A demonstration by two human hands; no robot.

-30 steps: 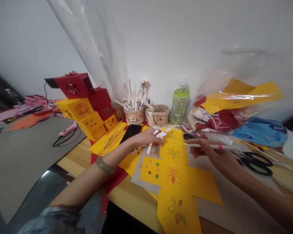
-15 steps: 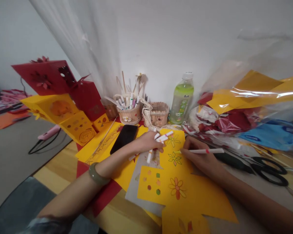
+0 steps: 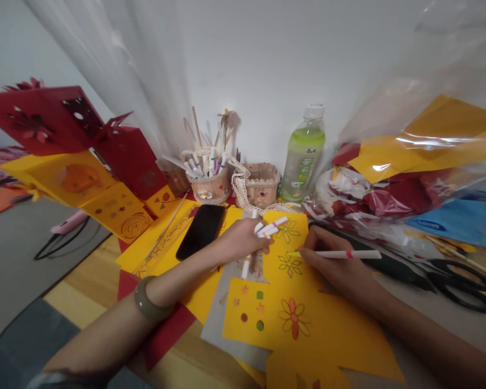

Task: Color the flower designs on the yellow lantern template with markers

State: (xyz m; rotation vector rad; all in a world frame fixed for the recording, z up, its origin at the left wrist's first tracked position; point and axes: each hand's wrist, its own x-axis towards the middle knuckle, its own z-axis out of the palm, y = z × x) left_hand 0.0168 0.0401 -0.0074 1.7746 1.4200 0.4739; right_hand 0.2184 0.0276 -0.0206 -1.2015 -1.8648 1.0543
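Observation:
Several white markers (image 3: 272, 227) are gripped in my left hand (image 3: 243, 240), which rests at the left edge of a yellow sheet of card (image 3: 275, 302). My right hand (image 3: 328, 259) is closed around a white felt-tip marker with a red band (image 3: 362, 254). Its yellow tip is at the green-outlined flower (image 3: 290, 265) drawn on the card. Another green-outlined flower (image 3: 287, 232) lies above it, and an orange petalled flower (image 3: 294, 319) below. Beside these, a card piece with cut-out shapes (image 3: 247, 310) lies at the left.
A black phone (image 3: 200, 232) lies left of my hands. Behind stand a marker basket (image 3: 210, 189), a second basket (image 3: 263, 186) and a green drink bottle (image 3: 305, 156). Black scissors (image 3: 461, 283) lie at right, near a clear bag of paper scraps (image 3: 405, 189). Red and yellow paper boxes (image 3: 117, 200) stand left.
The view has shifted a little, so the side objects sit farther outward. My right hand keeps the marker at the middle flower; my left hand still holds its markers.

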